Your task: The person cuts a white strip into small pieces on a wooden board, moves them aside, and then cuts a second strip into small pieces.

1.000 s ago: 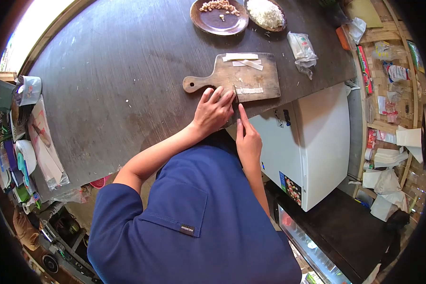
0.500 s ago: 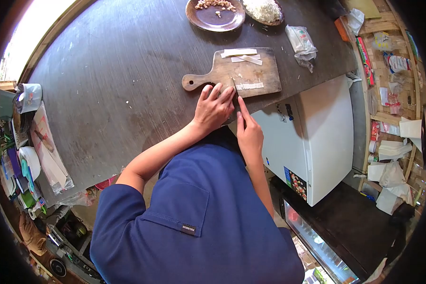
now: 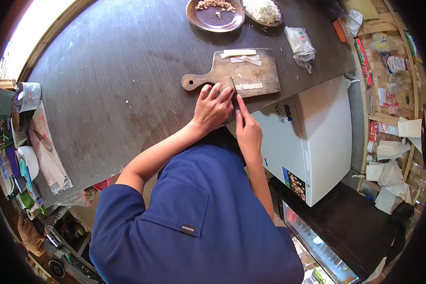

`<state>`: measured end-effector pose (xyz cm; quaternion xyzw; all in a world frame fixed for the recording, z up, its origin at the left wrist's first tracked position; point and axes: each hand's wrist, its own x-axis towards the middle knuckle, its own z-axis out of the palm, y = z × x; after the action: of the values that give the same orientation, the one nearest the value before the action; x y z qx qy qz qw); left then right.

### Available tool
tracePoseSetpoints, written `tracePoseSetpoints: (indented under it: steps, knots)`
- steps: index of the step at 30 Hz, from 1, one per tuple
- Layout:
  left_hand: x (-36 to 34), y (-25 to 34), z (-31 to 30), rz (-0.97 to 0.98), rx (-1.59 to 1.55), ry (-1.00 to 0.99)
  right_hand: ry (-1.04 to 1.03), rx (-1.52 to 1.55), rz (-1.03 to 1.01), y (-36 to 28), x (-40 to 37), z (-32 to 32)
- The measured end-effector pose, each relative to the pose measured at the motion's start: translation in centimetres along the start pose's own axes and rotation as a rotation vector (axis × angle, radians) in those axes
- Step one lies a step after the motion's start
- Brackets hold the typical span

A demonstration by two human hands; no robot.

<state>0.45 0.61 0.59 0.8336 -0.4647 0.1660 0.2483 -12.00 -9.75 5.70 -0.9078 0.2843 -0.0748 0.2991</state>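
A wooden cutting board [image 3: 265, 71] with a holed handle lies near the table's edge. My left hand [image 3: 214, 108] rests at the board's near side, fingers bent and fingertips pressed down at the left end of a white strip [image 3: 250, 86], which shows small crosswise cuts. What lies beneath those fingers is mostly hidden. My right hand [image 3: 249, 132] grips a knife [image 3: 234, 85], its index finger stretched along it. The thin blade crosses the strip right beside my left fingertips. Several uncut white strips [image 3: 240, 53] lie at the far side of the board, with small crumbs between.
Beyond the board stand a brown plate [image 3: 215, 23] with chopped light-brown pieces and a bowl of white shreds [image 3: 261, 10]. A plastic packet [image 3: 299, 41] lies to their right. A white chest freezer [image 3: 317, 137] stands right of the table [image 3: 109, 90]; a cutlery holder [image 3: 28, 97] is far left.
Both hands and the knife stay at almost the same place on the board. The knife shifts only very slightly, and the whole view moves a little.
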Motion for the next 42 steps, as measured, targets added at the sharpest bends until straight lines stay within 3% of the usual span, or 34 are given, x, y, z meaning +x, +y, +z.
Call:
tracePoseSetpoints:
  steps: [22, 42]
  knots:
    - [0.3, -0.7, -0.1, -0.103, -0.046, 0.083, -0.114, -0.007, 0.123, -0.9, -0.6, -1.7]
    - [0.0, -0.6, 0.1, -0.033, 0.077, 0.006, -0.037, 0.004, 0.03, -0.5, 0.1, -0.5]
